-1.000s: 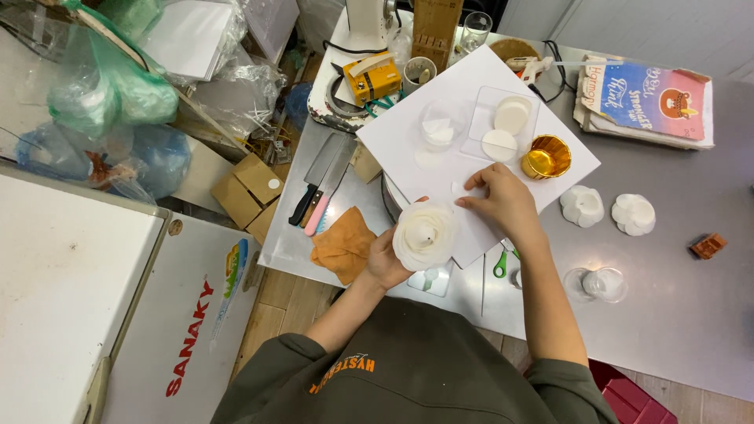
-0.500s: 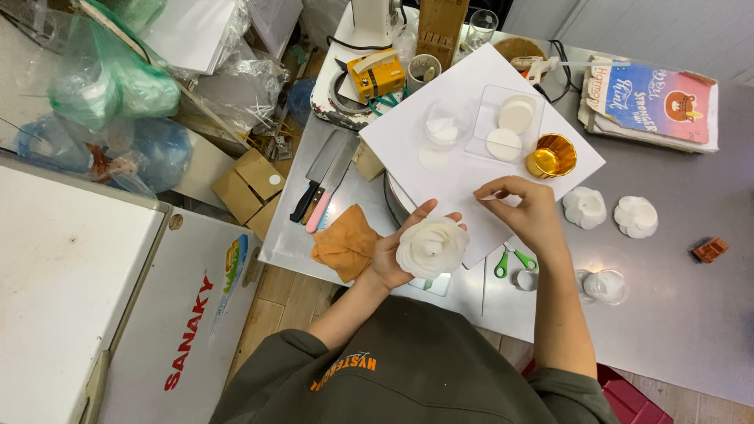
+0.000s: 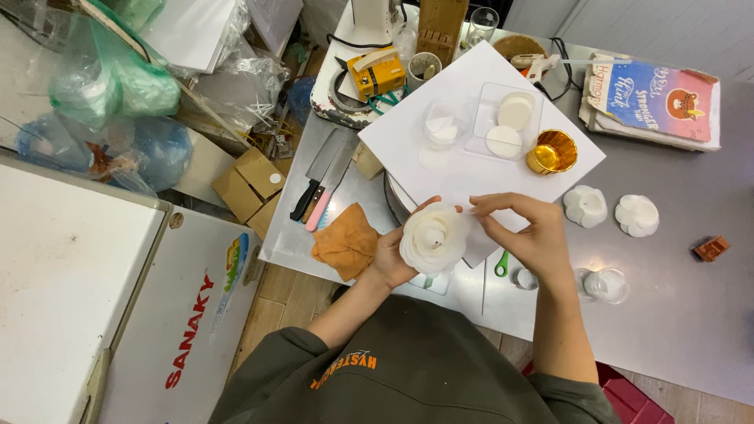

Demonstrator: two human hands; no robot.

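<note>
Fingers (image 3: pixel 488 206) touching white flower (image 3: pixel 432 237)

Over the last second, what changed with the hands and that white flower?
The right hand lifted off the white sheet and now pinches the edge of the white flower. The left hand keeps cupping it. Gold cup and finished flowers stayed put.

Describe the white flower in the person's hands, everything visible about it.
The white flower is a rose-like bloom of thin, slightly translucent white petals layered in rings around a small pointed centre; the material looks waxy or wafer-like, though I cannot tell which. It faces up toward the camera, held above the near edge of the white board. The left hand cups it from below and the side, and the right hand pinches its outer petal at the upper right edge with fingertips. It looks intact and open.
</note>
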